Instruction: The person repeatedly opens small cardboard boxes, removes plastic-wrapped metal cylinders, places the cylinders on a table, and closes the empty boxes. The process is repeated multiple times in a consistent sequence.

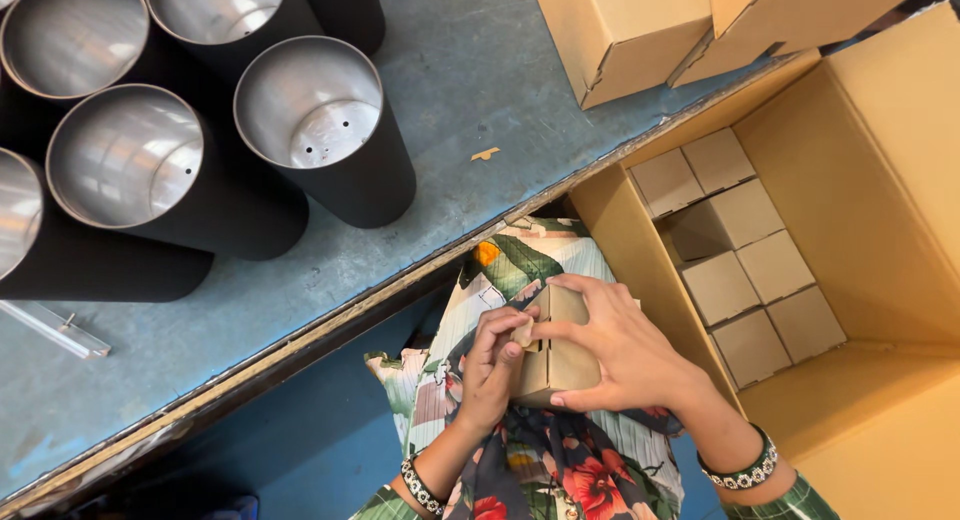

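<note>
Both hands hold a small box over the person's lap, close in so it stays steady. The left hand grips its side and pushes a flap down with the thumb, while the right hand wraps over the top and other side to keep it from slipping. A big open carton sits just beside the right hand with more little boxes packed tight in rows, and black tubes stand on the blue table.
</note>
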